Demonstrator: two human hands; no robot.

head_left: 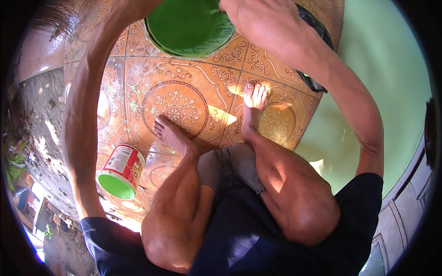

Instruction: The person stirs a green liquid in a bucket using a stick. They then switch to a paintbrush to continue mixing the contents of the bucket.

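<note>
A round green container (189,27) holding green liquid sits at the top of the view. My left hand (146,4) is by its left rim, mostly cut off by the frame edge, fingers unseen. My right hand (232,8) is at the right rim; its fingertips are too hidden to tell what they grip. A dark plastic bundle (309,23) lies partly behind my right forearm. A red-and-white tub (124,161) with a green interior lies tipped near my left forearm.
My bare feet are on patterned orange tiles (175,99). A pale green basin or pool (377,55) curves along the right. Rough ground (39,119) with dry leaves runs along the left, with another pale container (102,103) partly behind my left forearm.
</note>
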